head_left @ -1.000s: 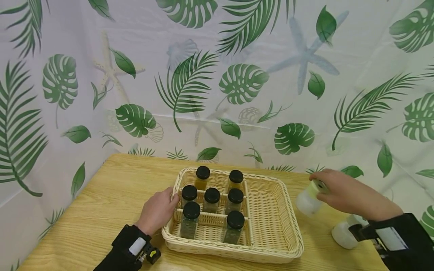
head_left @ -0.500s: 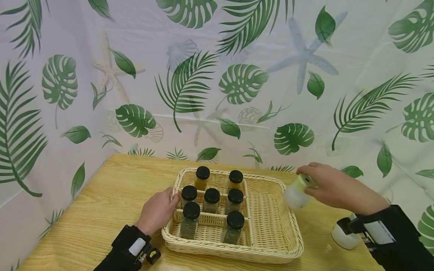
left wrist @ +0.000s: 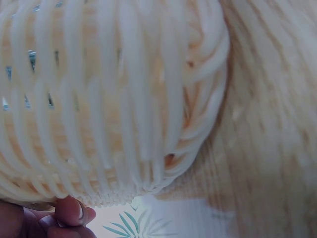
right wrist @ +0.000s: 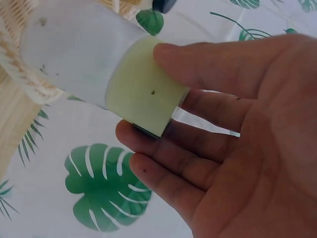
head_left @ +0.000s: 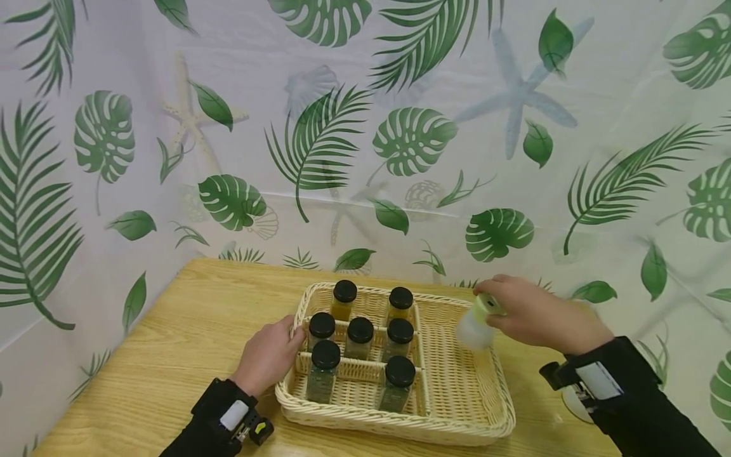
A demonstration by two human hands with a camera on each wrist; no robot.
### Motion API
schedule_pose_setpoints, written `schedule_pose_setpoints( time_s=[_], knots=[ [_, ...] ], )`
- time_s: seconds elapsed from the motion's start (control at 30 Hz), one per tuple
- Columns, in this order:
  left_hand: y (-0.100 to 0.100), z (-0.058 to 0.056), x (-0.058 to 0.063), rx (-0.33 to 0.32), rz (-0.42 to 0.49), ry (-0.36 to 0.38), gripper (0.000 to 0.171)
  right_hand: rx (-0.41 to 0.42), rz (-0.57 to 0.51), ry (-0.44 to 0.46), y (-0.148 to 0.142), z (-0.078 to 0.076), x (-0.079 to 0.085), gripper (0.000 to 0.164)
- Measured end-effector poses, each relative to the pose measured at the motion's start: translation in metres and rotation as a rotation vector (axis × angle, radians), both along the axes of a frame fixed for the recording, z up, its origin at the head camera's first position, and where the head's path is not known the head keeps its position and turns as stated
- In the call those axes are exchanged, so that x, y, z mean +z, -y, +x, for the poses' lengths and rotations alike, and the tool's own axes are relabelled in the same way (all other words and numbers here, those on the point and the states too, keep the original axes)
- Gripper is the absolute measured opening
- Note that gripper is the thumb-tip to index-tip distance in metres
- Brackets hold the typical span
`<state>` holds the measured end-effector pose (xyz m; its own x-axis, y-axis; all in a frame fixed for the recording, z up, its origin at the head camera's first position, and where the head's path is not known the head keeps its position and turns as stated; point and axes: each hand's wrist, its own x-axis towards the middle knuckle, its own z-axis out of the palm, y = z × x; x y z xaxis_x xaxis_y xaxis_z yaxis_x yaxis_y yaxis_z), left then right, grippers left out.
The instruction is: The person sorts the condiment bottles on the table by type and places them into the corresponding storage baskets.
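Observation:
My left hand (head_left: 267, 357) grips the left rim of a pale wicker basket (head_left: 394, 424); the left wrist view shows curled fingers (left wrist: 69, 210) at the woven wall (left wrist: 109, 109). In my right hand (head_left: 537, 315), thumb and fingers pinch the pale yellow lid of a whitish seasoning jar (head_left: 475, 331). It hangs tilted, bottom to the left, over the right compartment of the basket. The right wrist view shows its cloudy body (right wrist: 79, 49) and the lid (right wrist: 146, 84) between thumb and fingers. Several black-capped glass spice jars (head_left: 358, 339) stand in the left compartments.
A second whitish jar (head_left: 573, 406) stands on the wooden table (head_left: 171, 336) right of the basket, mostly hidden behind my right wrist. A white leaf-patterned cloth (head_left: 342, 158) hangs behind the table's back edge.
My right hand has carried the seasoning jar leftward, from beside the basket to over its right compartment. My left hand has stayed at the rim.

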<state>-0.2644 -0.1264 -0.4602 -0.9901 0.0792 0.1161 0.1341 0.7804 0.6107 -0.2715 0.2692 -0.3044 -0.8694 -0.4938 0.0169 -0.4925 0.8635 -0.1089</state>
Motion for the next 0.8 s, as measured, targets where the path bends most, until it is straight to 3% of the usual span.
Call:
schedule_pose_setpoints(
  time_s=[0.17,0.33,0.8],
  knots=[
    [0.0,0.0,0.001,0.001,0.003,0.009,0.024,0.032,0.008,-0.017,0.006,-0.006,-0.011,0.037],
    [-0.001,0.0,0.002,-0.004,-0.003,0.016,0.024,0.024,0.021,0.04,0.009,-0.013,-0.023,0.039],
    [0.0,0.0,0.003,-0.004,-0.009,0.002,0.023,0.043,-0.003,0.078,0.015,-0.025,-0.046,0.035]
  ],
)
